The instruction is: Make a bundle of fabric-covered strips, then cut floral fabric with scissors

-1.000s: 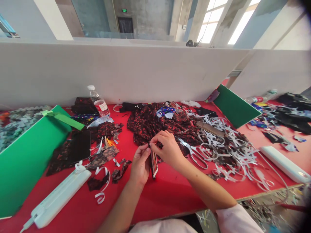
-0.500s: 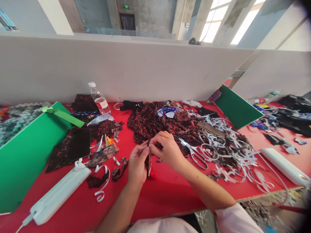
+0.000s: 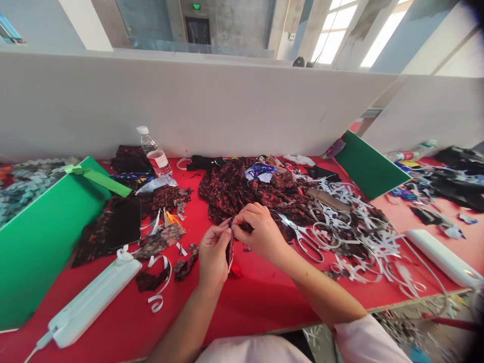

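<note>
At the worktop's (image 3: 264,302) left edge stands a green board (image 3: 45,237), with a white power strip (image 3: 91,302) lying toward the near left corner and a water bottle (image 3: 153,154) upright by the back edge. Near the middle of the red surface, close to the front edge, the left hand (image 3: 212,254) pinches a small dark fabric piece (image 3: 230,249) between thumb and fingers, holding it on edge. The right hand (image 3: 260,232) meets it from the other side, fingers curled and closed on the top of the same piece. Just behind the hands lies a heap of red-and-black cloth (image 3: 245,189). To the right rest scissors (image 3: 302,234), then a tangle of white paper strips (image 3: 363,237) reaching toward the right edge.
</note>
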Demonstrator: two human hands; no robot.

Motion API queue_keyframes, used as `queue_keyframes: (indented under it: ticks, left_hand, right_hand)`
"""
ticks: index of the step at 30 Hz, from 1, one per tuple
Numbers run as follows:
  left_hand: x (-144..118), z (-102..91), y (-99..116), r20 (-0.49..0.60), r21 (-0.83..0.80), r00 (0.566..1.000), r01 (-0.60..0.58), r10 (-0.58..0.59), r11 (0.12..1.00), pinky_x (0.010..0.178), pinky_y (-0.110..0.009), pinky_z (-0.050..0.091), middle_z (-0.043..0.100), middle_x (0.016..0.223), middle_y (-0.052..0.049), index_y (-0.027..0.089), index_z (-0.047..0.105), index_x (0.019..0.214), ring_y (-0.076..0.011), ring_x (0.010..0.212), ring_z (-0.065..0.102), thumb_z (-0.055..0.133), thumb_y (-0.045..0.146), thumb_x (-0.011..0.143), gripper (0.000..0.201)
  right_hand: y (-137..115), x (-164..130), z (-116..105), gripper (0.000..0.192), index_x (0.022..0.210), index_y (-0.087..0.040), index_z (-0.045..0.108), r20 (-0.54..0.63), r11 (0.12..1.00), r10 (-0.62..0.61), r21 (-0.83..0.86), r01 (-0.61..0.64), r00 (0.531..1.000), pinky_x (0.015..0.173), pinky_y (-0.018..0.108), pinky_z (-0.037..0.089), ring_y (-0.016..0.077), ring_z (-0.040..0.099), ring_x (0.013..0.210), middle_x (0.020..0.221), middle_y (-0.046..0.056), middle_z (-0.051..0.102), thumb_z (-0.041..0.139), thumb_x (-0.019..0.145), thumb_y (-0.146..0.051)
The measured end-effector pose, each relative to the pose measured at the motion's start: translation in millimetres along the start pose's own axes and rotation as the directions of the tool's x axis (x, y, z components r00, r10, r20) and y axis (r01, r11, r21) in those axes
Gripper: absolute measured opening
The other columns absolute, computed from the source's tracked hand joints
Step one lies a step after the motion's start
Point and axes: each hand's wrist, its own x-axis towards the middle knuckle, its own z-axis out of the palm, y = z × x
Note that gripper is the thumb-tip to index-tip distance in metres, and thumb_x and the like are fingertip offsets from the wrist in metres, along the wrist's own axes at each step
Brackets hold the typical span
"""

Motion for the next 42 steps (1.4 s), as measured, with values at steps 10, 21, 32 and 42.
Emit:
queue_keyframes:
  ticks: [10,21,32,42]
  left_hand:
    - [-1.6,0.9,0.8,0.007,0.027,1.000,0.000,-0.001,1.000,0.075,-0.027,0.051,0.068,0.071,0.000,0.019,0.058,0.061,-0.0143,0.081,0.065,0.074,0.024,0.059,0.017]
    - [-3.0,0.1,1.3,-0.017,0.019,1.000,0.000,0.000,1.000,0.072,-0.024,0.051,0.065,0.065,0.002,0.019,0.057,0.060,-0.0127,0.077,0.065,0.073,0.023,0.060,0.016]
    - [-3.6,2.0,3.0,-0.020,-0.012,1.000,0.011,-0.011,1.000,0.067,-0.020,0.050,0.064,0.063,0.004,0.018,0.057,0.060,-0.0109,0.073,0.064,0.074,0.022,0.059,0.017]
    - [-1.5,2.5,4.8,-0.059,0.016,0.998,-0.002,0.003,1.000,0.072,-0.023,0.051,0.068,0.069,0.001,0.018,0.058,0.061,-0.0120,0.074,0.065,0.074,0.021,0.057,0.018]
  right_hand:
    - [0.6,1.6,-4.2,0.009,0.072,-0.019,0.060,0.050,0.994,-0.078,-0.078,0.081,0.996,0.073,0.030,0.031,0.0155,0.048,0.080,0.078,0.001,0.059,0.057,0.080,-0.019]
    - [-2.7,-1.4,-1.4,0.009,0.078,-0.019,0.058,0.069,0.993,-0.070,-0.089,0.076,0.995,0.074,0.031,0.032,0.0170,0.047,0.083,0.083,0.004,0.059,0.052,0.084,-0.020]
    - [-3.3,-2.1,1.1,0.009,0.078,-0.019,0.057,0.063,0.993,-0.062,-0.094,0.068,0.996,0.075,0.031,0.033,0.0172,0.047,0.083,0.083,0.004,0.058,0.051,0.084,-0.019]
    - [-0.3,-0.2,-1.7,0.008,0.077,-0.019,0.060,0.061,0.998,-0.054,0.017,0.053,0.997,0.074,0.029,0.035,0.0153,0.051,0.082,0.081,0.002,0.060,0.054,0.084,-0.019]
